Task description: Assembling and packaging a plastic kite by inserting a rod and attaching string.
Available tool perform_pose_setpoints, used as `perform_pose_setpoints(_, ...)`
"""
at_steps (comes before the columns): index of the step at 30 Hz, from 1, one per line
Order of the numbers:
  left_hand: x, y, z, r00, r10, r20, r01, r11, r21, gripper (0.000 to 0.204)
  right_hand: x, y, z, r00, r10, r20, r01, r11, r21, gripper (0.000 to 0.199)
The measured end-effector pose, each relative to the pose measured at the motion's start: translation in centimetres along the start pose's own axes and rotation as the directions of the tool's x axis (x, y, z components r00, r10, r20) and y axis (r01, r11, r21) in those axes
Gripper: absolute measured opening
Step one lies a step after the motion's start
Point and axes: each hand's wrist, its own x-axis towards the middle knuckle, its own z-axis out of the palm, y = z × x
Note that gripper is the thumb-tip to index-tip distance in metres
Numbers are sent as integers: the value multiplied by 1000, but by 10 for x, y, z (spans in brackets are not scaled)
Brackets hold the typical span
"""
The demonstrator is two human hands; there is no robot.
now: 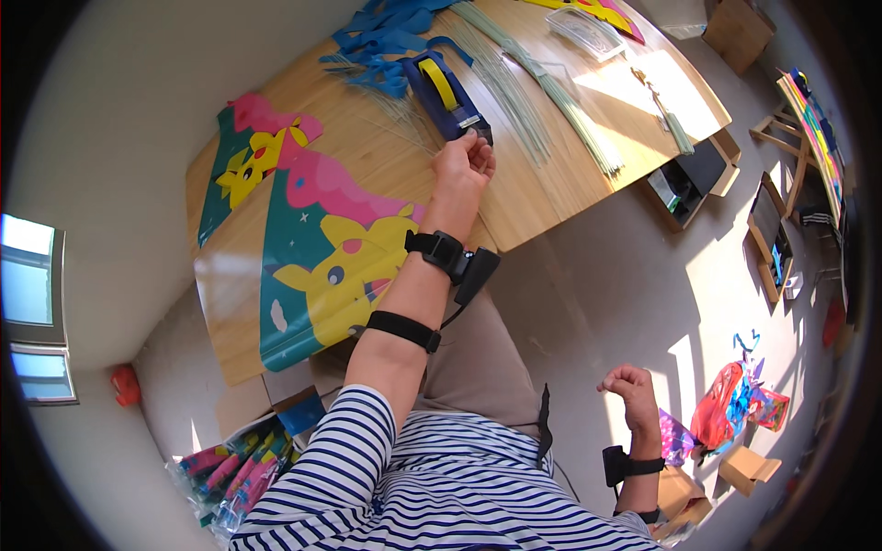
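My left hand (pixel 464 165) is at the cutter end of a dark blue tape dispenser (pixel 450 108) with a yellow core. Its fingers are curled and closed there; any piece of tape between them is too small to make out. Below my left forearm lies a large triangular printed sheet (pixel 308 266), green and pink with a yellow cartoon figure, reaching the table's near edge. My right hand (pixel 632 390) hangs low at the right, away from the table, its fingers curled together in a pinch. Whatever it holds, if anything, does not show.
A similar printed sheet (pixel 243 170) lies at the table's left. Thin pale rods (pixel 560 92), blue ribbons (pixel 381 41) and a clear plastic tray (pixel 585 34) are on the wooden table (pixel 524 207). Cardboard boxes (pixel 684 188) and colourful bags (pixel 717 409) stand on the floor.
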Motion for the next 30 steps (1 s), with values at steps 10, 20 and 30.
perform_pose_setpoints(10,-57,-5,-18,934,126,334,-124,992,-28,17,-6,31,-7,996,-18,-84,6,990,-139,4)
perform_pose_setpoints(20,-154,92,-103,724,254,642,-271,960,-74,22,4,8,23,992,-85,93,102,974,-202,4)
perform_pose_setpoints(30,-246,159,-248,597,562,573,-571,799,-188,10,9,-44,79,922,-193,336,309,890,-336,13)
